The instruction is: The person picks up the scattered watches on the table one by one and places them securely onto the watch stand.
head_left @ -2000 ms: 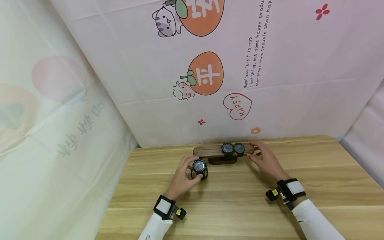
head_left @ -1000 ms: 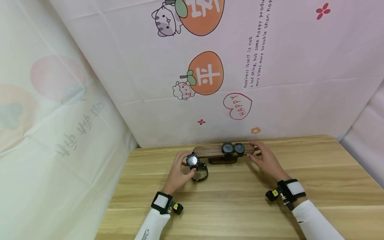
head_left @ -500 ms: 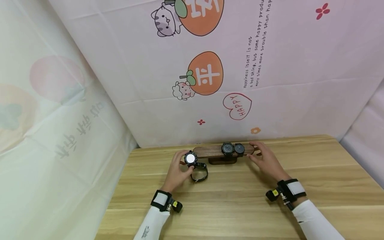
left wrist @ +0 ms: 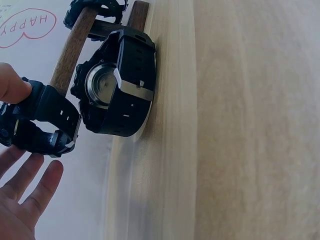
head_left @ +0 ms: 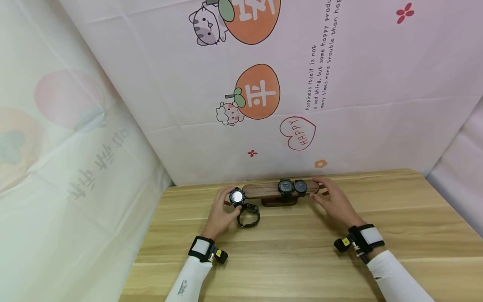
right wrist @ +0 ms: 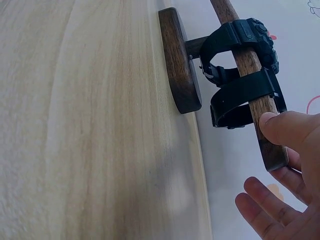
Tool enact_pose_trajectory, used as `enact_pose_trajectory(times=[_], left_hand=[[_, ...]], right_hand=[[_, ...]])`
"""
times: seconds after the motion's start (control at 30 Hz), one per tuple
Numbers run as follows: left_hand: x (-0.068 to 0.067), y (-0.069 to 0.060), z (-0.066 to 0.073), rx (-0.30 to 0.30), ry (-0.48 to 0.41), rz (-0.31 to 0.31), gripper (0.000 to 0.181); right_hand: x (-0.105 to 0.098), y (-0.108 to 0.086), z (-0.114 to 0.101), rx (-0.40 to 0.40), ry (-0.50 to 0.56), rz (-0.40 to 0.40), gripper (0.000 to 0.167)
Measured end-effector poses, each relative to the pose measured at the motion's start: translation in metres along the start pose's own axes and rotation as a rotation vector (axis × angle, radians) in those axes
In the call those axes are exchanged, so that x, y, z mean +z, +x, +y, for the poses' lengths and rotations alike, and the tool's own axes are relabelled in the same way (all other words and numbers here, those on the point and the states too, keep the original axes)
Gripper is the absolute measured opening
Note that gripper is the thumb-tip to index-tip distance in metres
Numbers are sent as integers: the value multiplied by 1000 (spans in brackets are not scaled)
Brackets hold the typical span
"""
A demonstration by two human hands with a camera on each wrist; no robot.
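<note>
Our left hand (head_left: 221,214) pinches a held watch (head_left: 237,196); our right hand (head_left: 336,204) grips a wooden bar (head_left: 262,191).
From the head, the held watch sits at the bar's left end, a loose watch (head_left: 252,207) stands just right of our left thumb, and a larger watch (head_left: 285,187) and a smaller watch (head_left: 300,187) ride the bar just left of our right fingers; from the left wrist, thumb and fingertips close on the held watch, though we cannot tell whether its strap rings the bar; from the right wrist, our thumb presses the bar's end, two fingers free.
</note>
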State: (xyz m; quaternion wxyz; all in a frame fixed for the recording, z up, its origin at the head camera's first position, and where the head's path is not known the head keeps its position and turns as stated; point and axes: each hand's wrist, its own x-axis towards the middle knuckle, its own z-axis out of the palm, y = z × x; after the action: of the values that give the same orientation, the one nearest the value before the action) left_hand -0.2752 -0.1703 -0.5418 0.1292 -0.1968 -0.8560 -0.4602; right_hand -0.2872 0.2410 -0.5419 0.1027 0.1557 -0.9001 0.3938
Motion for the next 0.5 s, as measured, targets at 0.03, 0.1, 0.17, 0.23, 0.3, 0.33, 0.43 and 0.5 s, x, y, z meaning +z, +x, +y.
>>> enact_pose_trajectory(times=[0.03, 0.1, 0.17, 0.23, 0.3, 0.33, 0.43, 0.5], left_hand=[[0, 0, 0, 4, -2, 2, 70], [-1, 1, 0, 10, -3, 3, 70], [-1, 3, -1, 14, -6, 5, 69], [0, 4, -1, 9, -6, 4, 69], [0, 5, -1, 1, -7, 0, 69], [0, 6, -1, -4, -7, -3, 69], [0, 8, -1, -6, -13, -9, 68], [0, 9, -1, -7, -22, -13, 68]], right_hand=[[0, 0, 0, 1, -1, -1, 60], [0, 0, 0, 4, -1, -2, 60], [0, 0, 0, 6, -1, -3, 60], [0, 0, 0, 11, -2, -4, 60], [0, 0, -1, 15, -2, -1, 60], [0, -1, -1, 18, -3, -2, 60], [1, -1, -2, 22, -5, -2, 60], [0, -1, -1, 19, -6, -3, 60]])
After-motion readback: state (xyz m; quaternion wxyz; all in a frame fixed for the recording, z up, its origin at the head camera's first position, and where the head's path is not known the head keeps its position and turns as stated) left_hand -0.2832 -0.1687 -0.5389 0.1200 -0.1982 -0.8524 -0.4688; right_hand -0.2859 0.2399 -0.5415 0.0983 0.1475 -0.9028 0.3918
